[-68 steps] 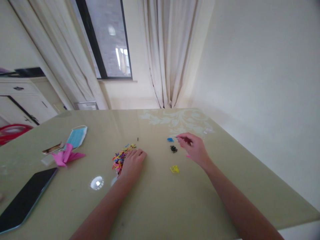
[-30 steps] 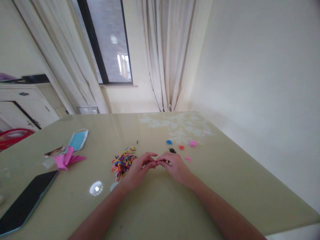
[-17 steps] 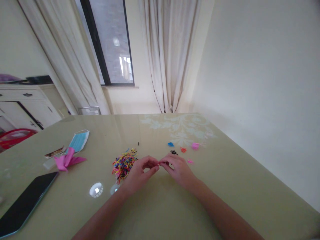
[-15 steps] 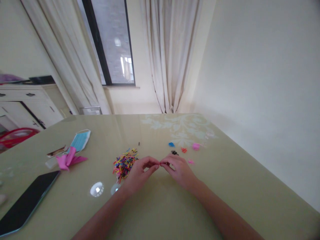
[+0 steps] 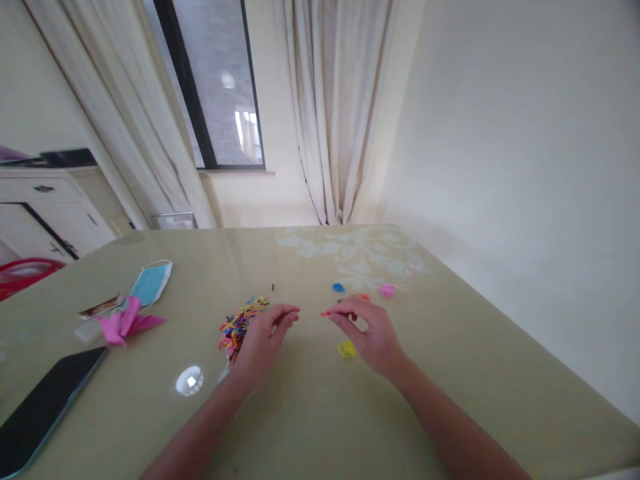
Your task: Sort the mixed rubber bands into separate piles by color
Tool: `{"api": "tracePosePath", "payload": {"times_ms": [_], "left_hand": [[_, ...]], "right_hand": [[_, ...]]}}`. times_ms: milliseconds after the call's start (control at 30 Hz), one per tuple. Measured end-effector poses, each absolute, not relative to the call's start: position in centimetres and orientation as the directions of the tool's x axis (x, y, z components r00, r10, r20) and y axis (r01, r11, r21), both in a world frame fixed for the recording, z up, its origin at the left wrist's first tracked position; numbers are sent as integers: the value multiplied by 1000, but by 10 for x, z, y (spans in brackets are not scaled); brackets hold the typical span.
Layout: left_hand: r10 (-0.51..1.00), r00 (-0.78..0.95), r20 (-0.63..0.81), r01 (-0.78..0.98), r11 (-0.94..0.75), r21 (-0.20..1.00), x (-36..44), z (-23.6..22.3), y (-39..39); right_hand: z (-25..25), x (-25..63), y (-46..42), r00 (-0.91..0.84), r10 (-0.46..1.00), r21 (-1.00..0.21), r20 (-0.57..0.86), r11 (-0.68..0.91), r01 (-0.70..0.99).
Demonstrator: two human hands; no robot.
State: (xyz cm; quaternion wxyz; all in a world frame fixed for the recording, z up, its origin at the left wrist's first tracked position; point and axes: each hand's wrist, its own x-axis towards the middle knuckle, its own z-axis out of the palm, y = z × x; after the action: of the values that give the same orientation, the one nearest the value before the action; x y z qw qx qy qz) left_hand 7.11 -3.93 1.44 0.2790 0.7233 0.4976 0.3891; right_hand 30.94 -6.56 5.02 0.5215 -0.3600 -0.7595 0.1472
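Note:
My left hand [image 5: 263, 340] is in front of a pile of small multicoloured rubber bands [image 5: 234, 333], covering part of it. Its thumb and fingers are pinched together; whether anything is between them is too small to tell. Across a short gap, my right hand [image 5: 373, 333] pinches a small red rubber band [image 5: 325, 313], whose end sticks out to the left of the fingertips. A yellow bunch of bands [image 5: 346, 349] lies under my right hand. Just beyond it are a blue bunch [image 5: 339, 287], a partly hidden orange-red bunch [image 5: 365, 297] and a pink bunch [image 5: 387, 291].
On the left of the glossy table [image 5: 310, 413] lie a dark phone or tablet [image 5: 47, 403], a pink folded-paper shape [image 5: 127, 323] and a blue face mask [image 5: 151, 283]. One short black piece [image 5: 273, 287] sits behind the pile. A wall [image 5: 525, 200] borders the right side.
My hands have moved apart from fingertip contact. The red band now shows at my right fingertips. The yellow bunch has come into view, while my right hand covers most of the black bunch.

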Motion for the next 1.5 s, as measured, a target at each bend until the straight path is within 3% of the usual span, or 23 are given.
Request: {"api": "tracePosePath", "payload": {"times_ms": [100, 167, 233, 367, 467, 600, 700, 800, 1033, 1200, 1333, 1500], "left_hand": [[928, 192, 319, 851, -319, 417, 57, 12, -36], [938, 206, 278, 941, -268, 207, 52, 9, -35], [947, 220, 234, 963, -249, 104, 49, 7, -34], [946, 258, 196, 959, -275, 64, 48, 4, -30], [943, 273, 192, 951, -295, 92, 47, 3, -27], [929, 287, 235, 939, -321, 121, 45, 1, -27], [917, 283, 282, 931, -333, 148, 45, -1, -28], [908, 255, 332, 915, -338, 223, 45, -2, -27], [902, 125, 413, 688, -379, 619, 46, 3, -24], [949, 104, 297, 356, -314, 880, 59, 4, -27], [966, 166, 196, 111, -215, 970, 73, 4, -35], [969, 231, 85, 18, -91, 996, 85, 11, -46]], "right_hand": [[66, 315, -73, -137, 656, -604, 742, 743, 290], [71, 316, -78, -122, 619, -578, 776, 775, 257], [73, 316, -82, -107, 596, -559, 796, 791, 249], [72, 319, -80, -34, 577, -543, 816, 786, 297], [67, 335, -64, 72, 624, -596, 778, 698, 398], [47, 371, -31, 135, 797, -698, 589, 417, 583], [27, 393, -11, 110, 901, -642, 420, 209, 737], [12, 402, -1, 53, 944, -514, 324, 129, 848], [6, 404, 0, -46, 940, -353, 339, 173, 920], [15, 393, -8, -3, 898, -412, 441, 205, 888], [20, 357, -25, -133, 836, -517, 533, 446, 730], [20, 313, -52, -331, 771, -541, 544, 623, 564]]}}
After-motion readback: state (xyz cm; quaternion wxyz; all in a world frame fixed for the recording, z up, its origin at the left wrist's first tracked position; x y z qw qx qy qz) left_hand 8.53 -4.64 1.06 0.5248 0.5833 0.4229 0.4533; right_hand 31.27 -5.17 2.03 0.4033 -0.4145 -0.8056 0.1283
